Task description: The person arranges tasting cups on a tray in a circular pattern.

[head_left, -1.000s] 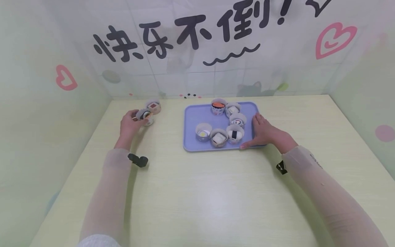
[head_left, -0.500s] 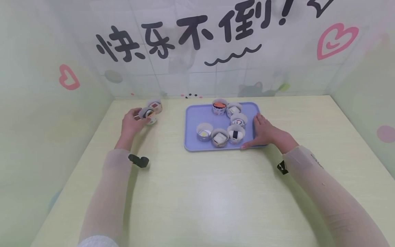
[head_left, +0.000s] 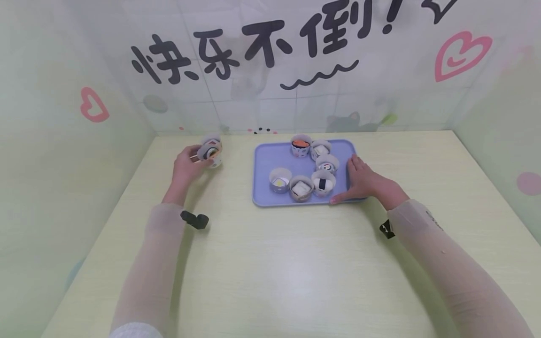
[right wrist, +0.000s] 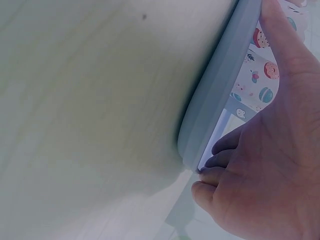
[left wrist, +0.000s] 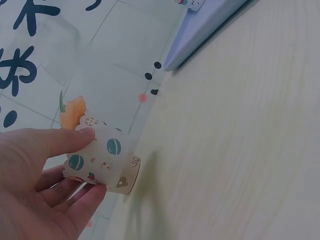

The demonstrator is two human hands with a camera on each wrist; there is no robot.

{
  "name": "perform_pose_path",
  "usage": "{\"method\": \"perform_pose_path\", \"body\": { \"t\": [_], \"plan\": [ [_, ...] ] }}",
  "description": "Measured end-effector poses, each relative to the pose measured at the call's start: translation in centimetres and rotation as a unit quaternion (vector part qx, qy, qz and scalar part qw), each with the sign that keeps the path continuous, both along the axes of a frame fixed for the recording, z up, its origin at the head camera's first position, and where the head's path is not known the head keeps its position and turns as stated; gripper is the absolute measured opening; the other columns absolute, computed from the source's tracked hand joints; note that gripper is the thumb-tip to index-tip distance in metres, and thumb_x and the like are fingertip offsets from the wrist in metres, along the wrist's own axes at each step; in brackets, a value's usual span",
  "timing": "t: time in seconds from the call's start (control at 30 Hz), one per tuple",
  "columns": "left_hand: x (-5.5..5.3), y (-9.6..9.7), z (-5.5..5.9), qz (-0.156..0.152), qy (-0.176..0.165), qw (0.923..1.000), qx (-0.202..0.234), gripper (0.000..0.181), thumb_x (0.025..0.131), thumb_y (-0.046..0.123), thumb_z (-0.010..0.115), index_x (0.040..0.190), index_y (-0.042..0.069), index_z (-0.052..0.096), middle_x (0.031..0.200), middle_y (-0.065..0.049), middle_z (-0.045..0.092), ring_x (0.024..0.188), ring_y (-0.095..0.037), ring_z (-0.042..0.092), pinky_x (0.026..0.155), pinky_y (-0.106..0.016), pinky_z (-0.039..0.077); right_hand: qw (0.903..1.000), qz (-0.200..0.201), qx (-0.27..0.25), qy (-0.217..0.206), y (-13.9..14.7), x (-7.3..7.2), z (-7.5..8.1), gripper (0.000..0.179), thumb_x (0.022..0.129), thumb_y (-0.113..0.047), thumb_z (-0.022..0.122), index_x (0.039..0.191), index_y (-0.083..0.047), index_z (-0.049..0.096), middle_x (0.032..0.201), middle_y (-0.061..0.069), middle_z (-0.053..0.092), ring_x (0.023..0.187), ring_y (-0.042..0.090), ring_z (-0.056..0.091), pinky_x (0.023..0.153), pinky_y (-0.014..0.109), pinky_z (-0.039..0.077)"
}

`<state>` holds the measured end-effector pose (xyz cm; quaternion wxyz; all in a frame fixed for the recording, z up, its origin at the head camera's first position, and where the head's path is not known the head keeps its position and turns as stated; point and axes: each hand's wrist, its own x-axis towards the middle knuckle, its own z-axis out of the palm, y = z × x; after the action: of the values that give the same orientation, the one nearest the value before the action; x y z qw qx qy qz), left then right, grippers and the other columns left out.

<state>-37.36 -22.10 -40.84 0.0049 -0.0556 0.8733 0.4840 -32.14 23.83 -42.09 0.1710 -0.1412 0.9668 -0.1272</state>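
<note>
In the head view my left hand [head_left: 187, 165] pinches a printed paper cup [head_left: 216, 162] at the table's back left, thumb on the near side and fingers on the far side. The left wrist view shows this cup [left wrist: 107, 155] tilted, with an orange and green piece sticking out of its top. Partly hidden behind it stands a second paper cup [head_left: 219, 143] with a dark red topping inside. My right hand [head_left: 367, 182] rests at the right end of the blue tray [head_left: 270, 155], thumb spread along the front rim and fingers along the right rim.
Several paper cups stand on the tray, mostly towards its right side: one with an orange topping [head_left: 300, 147], one with a black band [head_left: 323, 184], one with a yellow spot [head_left: 280, 181]. A printed wall [head_left: 253, 112] closes off the table's back.
My left hand has carried the pinched cup a little to the right and slightly up, so it now overlaps the cup behind it more. My right hand stays at the tray.
</note>
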Motion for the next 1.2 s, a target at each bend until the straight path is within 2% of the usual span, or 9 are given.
{"method": "perform_pose_path", "body": {
  "t": [0.5,0.9,1.2],
  "plan": [
    [-0.4,2.3,0.2,-0.023,0.008,0.9997,0.003,0.067,0.093,0.011,0.069,0.151,0.003,0.037,0.156,-0.020,0.041,0.141,-0.035,0.046,0.114,-0.045,0.045,1.0000,-0.002,0.004,-0.002,0.0,-0.1,0.0,0.144,0.070,-0.068,0.078,0.149,0.021,-0.003,0.158,0.042,-0.006,0.150,0.054,-0.001,0.125,0.059,0.009],
    [-0.6,4.4,-0.3,-0.048,0.009,0.9988,-0.006,0.067,0.092,0.014,0.071,0.150,0.003,0.038,0.155,-0.019,0.042,0.141,-0.036,0.046,0.115,-0.044,0.043,1.0000,0.000,0.000,0.005,0.0,-0.1,-0.1,0.143,0.070,-0.067,0.079,0.149,0.021,-0.002,0.157,0.043,-0.004,0.149,0.054,0.001,0.125,0.059,0.009],
    [-1.0,6.1,-0.6,-0.067,0.016,0.9976,0.004,0.066,0.091,0.012,0.072,0.148,0.002,0.041,0.153,-0.020,0.045,0.139,-0.036,0.048,0.114,-0.042,0.045,1.0000,-0.001,0.000,0.005,0.0,-0.2,-0.2,0.143,0.070,-0.067,0.079,0.149,0.021,-0.002,0.157,0.043,-0.005,0.149,0.055,-0.001,0.125,0.059,0.009]
  ]
}}
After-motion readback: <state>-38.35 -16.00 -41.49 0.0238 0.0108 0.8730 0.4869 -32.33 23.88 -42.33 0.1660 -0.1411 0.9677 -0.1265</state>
